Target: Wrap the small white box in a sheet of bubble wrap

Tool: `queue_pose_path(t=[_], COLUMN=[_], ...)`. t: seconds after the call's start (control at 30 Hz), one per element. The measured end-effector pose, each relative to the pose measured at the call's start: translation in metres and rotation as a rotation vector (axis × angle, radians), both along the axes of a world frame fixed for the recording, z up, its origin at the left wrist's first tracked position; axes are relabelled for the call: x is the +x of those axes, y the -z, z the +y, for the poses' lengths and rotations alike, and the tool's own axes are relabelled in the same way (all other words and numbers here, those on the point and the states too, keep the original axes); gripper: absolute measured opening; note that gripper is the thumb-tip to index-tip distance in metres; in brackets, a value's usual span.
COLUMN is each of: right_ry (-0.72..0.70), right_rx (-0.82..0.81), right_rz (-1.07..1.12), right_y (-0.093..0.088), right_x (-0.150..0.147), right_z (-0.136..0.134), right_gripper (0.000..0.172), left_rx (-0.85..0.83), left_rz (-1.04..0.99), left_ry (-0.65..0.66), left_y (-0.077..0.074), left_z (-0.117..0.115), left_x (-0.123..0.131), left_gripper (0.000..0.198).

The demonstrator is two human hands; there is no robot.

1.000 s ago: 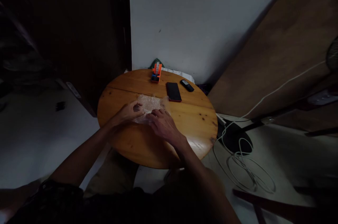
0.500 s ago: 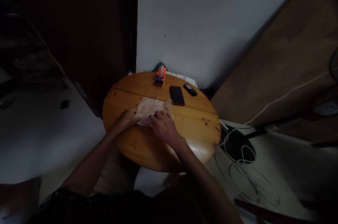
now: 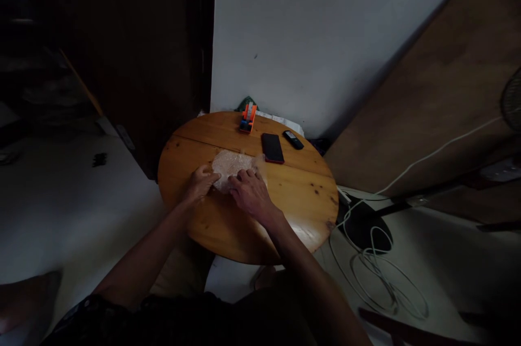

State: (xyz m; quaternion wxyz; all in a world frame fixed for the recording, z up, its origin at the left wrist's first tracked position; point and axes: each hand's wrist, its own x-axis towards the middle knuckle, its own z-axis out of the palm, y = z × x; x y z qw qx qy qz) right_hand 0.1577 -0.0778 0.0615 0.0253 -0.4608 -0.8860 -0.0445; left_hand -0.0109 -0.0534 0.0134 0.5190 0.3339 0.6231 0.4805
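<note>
A piece of clear bubble wrap (image 3: 233,163) lies on the round wooden table (image 3: 301,199); whether anything is inside it I cannot make out. My left hand (image 3: 200,182) is at its left edge, with thumb and fingers closed on the film. From the near right side, my right hand (image 3: 251,191) presses down on the wrap with its fingers curled over it. A loose flap of the film shows just beyond the right fingertips.
Behind the wrap lie a dark phone with a red edge (image 3: 272,148) and a black cordless handset (image 3: 293,139). An orange tape dispenser (image 3: 248,118) stands near the table's far edge by the wall. A coiled white cable (image 3: 378,259) lies on the floor at right.
My left hand has shifted slightly, its thumb now further over the wrap's left edge. The right hand stays almost in place on the wrap. The view has turned a little.
</note>
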Motion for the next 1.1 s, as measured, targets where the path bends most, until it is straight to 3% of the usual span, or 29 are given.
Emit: queue_pose_path(t=[0.17, 0.37, 0.47, 0.57, 0.7, 0.83, 0.97, 1.1], right_ry=[-0.009, 0.031, 0.054, 0.055, 0.095, 0.350, 0.620, 0.696], right_rx=[-0.001, -0.105, -0.165, -0.223, -0.207, -0.099, -0.228, -0.298], right_rz=[0.014, 0.136, 0.227, 0.334, 0.601, 0.849, 0.839, 0.817], right_y=[0.001, -0.003, -0.007, -0.007, 0.002, 0.018, 0.031, 0.032], right_x=[0.000, 0.009, 0.015, 0.022, 0.036, 0.064, 0.087, 0.078], right_z=[0.003, 0.003, 0.000, -0.002, -0.003, -0.010, -0.019, -0.020], right_gripper=[0.029, 0.041, 0.039, 0.036, 0.035, 0.026, 0.045, 0.068], left_rx=[0.084, 0.081, 0.060, 0.126, 0.285, 0.335, 0.319, 0.377], left_rz=[-0.102, -0.143, -0.069, 0.105, 0.520, 0.879, 1.055, 1.113], left_ry=[0.139, 0.243, 0.342, 0.430, 0.529, 0.631, 0.729, 0.758], left_y=[-0.004, -0.018, -0.022, -0.023, -0.027, -0.038, -0.043, -0.040], left_z=[0.001, 0.001, 0.000, -0.001, -0.003, -0.004, -0.002, 0.002], left_x=[0.011, 0.026, 0.024, 0.024, 0.028, 0.032, 0.033, 0.030], left_gripper=[0.024, 0.025, 0.034, 0.037, 0.022, 0.015, 0.012, 0.012])
